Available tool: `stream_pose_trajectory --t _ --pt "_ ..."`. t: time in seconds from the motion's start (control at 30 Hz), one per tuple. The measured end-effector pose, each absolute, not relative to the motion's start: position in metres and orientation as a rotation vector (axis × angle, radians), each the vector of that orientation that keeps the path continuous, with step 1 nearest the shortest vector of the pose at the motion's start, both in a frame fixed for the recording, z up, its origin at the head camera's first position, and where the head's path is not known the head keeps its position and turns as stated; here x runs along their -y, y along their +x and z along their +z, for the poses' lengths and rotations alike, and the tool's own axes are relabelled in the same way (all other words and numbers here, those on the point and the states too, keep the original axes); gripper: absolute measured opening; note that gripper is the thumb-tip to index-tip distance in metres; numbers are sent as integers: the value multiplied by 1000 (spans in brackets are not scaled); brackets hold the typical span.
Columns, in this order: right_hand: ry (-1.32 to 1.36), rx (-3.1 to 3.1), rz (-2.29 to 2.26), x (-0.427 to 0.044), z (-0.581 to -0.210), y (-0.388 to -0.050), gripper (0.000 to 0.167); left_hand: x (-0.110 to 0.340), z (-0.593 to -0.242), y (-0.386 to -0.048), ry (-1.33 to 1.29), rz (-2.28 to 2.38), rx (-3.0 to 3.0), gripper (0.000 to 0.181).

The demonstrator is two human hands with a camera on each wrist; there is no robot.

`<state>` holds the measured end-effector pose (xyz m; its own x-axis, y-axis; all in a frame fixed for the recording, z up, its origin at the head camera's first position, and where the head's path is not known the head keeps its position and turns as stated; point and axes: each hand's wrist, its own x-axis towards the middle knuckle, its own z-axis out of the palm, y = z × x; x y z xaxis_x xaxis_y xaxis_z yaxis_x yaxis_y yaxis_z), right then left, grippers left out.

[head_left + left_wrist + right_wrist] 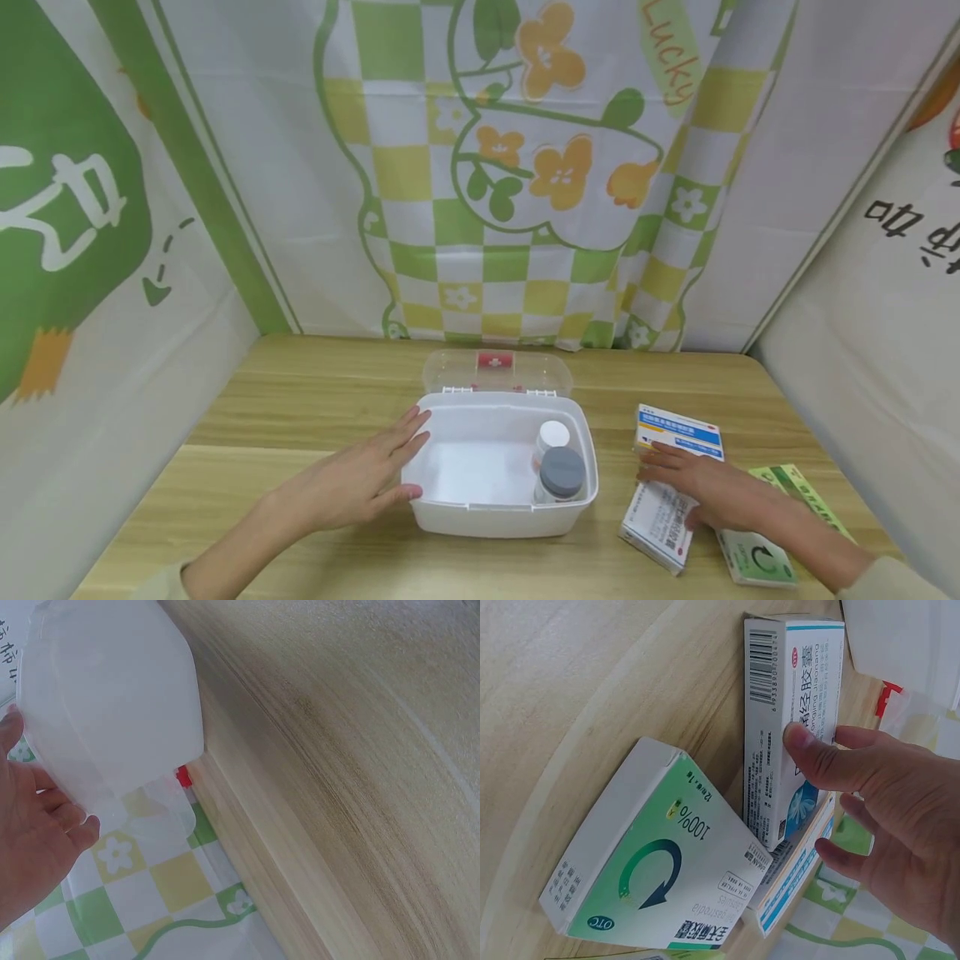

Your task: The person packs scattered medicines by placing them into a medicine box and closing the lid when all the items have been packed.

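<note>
Carton at the right hand, case at the left

Thumb and index finger of the right hand straddle the white printed carton, which lies on the tabletop to the right of the case; whether they have tightened on it cannot be told. It should be light and fairly stiff, its card likely to dent under a hard squeeze and its smooth print perhaps a little slippery. The best hold looks to be across the two long narrow sides, near the middle. The green carton just beside it would probably handle alike.

The left hand, fingers loosely extended, touches the left end of the case, which looks like light, rigid plastic; its wall or rim offers a good hold. Inside, at the right end, stand a grey-capped bottle and a white-capped bottle, best taken by the cap or shoulder.

Close up, the right wrist view gives the white carton's barcode side and blue flower print, both hard to make out from the head. The left wrist view shows the case's outer wall but neither bottle. Only the head view looks into the case, and it alone shows the white cross on the clear lid, folded back toward the checked curtain.
</note>
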<state>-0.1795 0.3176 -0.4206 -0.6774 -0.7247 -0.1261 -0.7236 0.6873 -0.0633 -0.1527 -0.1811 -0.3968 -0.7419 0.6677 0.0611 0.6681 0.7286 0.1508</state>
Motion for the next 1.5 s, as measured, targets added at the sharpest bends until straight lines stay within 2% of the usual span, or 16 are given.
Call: stream_pose_trajectory --t 0.37,0.73,0.93,1.03,1.2,1.5 --pt "-1259 -2699 -12 -305 -419 -197 71 183 -398 -152 -1118 -250 2920 75" --pt "-985 -2661 -117 -295 -415 -196 63 183 -399 -152 -1126 -262 2919 75" --pt "-1058 -2661 -144 -297 -415 -197 65 183 -400 -152 -1137 -257 2904 74" --pt "-1130 -2648 -179 -301 -413 -199 57 182 -399 -152 -1137 -254 2902 74" --pt "-1101 -2586 -310 -305 -408 -203 32 182 -398 -153 -1136 -251 2904 72" --pt "-1157 -2507 -526 -312 -403 -200 23 182 -397 -154 -1132 -274 2927 74"
